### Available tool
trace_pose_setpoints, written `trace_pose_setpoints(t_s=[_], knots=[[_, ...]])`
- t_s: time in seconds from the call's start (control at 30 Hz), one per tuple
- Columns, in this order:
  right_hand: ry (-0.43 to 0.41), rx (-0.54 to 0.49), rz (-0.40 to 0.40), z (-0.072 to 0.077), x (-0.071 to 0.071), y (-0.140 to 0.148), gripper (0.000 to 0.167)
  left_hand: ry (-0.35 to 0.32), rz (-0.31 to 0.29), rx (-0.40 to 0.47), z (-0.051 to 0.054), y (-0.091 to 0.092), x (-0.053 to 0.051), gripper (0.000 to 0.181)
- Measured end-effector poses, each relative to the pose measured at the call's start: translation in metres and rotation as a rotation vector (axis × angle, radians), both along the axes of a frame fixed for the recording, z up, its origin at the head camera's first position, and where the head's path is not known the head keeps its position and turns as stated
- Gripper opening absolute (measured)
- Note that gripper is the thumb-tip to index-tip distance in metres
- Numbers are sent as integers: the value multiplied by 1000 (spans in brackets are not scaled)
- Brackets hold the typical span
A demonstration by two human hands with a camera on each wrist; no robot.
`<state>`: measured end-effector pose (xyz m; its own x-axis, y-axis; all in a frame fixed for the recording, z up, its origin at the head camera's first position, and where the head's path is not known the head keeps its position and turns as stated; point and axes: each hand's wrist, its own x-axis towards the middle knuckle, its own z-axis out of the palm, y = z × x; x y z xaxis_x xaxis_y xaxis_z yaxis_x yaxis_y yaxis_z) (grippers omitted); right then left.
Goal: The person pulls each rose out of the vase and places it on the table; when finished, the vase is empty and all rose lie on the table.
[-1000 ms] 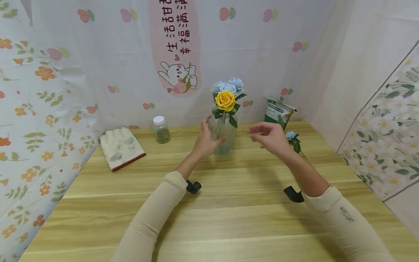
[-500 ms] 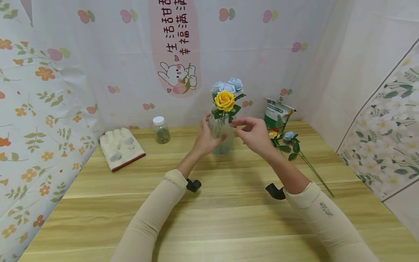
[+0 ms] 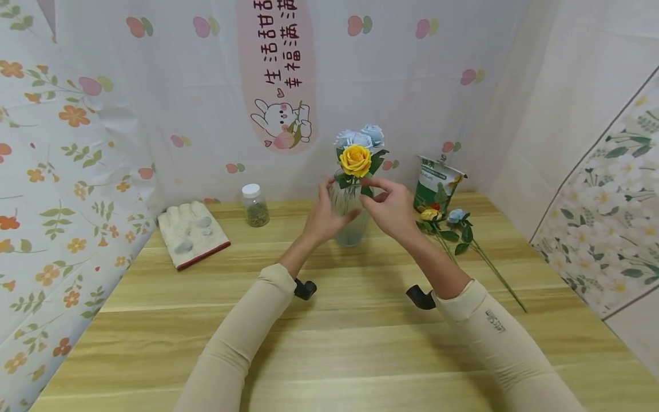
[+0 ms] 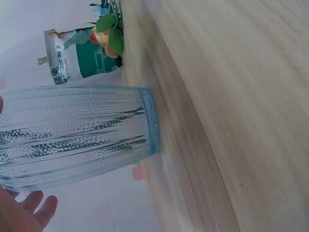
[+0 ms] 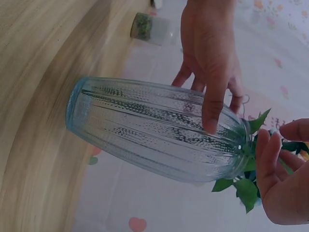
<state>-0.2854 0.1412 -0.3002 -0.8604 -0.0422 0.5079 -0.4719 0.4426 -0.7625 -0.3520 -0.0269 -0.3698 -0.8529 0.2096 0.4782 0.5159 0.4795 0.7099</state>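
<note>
A clear ribbed glass vase [image 3: 352, 229] stands upright, with a yellow rose [image 3: 355, 161] and several pale blue roses [image 3: 372, 135] in it. My left hand [image 3: 323, 218] grips the vase from the left side; its thumb lies across the glass in the right wrist view. At the rim on the right, the thumb and forefinger of my right hand [image 3: 389, 208] curl about a green leaf [image 3: 367, 191] below the yellow rose. In the right wrist view these fingertips stand slightly apart among the leaves, so how firmly they pinch is hard to see.
A blue rose [image 3: 456, 216] and another yellow rose [image 3: 430, 214] lie on the table at the right. Behind them stands a green and white pouch [image 3: 435, 186]. A white-capped jar [image 3: 254, 206] and a cream work glove [image 3: 191, 233] are at the left. Fabric hangs behind the table.
My right hand has come left from beside the pouch to the leaf at the vase's rim, uncovering the roses on the table. My left hand keeps its grip on the vase.
</note>
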Motion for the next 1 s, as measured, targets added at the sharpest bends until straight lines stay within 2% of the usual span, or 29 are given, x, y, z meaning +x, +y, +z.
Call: trace_pose_setpoints(t_s=[0.13,0.33,0.57,0.77,1.0], knots=[[-14,11,-11,-1,-3,0,30,0,-15,6,-1,0,0,97],[-33,37,15,0,-8,0,31,10,-19,8,-1,2,-1,98],[-40,112,-20,1,-18,-1,34,30,-27,-12,0,1,-2,98],[25,147,-12,-1,-26,-3,27,24,-19,-15,0,-2,-2,97],[92,137,-22,-5,-32,-5,20,22,-5,-42,-1,-3,-3,96]])
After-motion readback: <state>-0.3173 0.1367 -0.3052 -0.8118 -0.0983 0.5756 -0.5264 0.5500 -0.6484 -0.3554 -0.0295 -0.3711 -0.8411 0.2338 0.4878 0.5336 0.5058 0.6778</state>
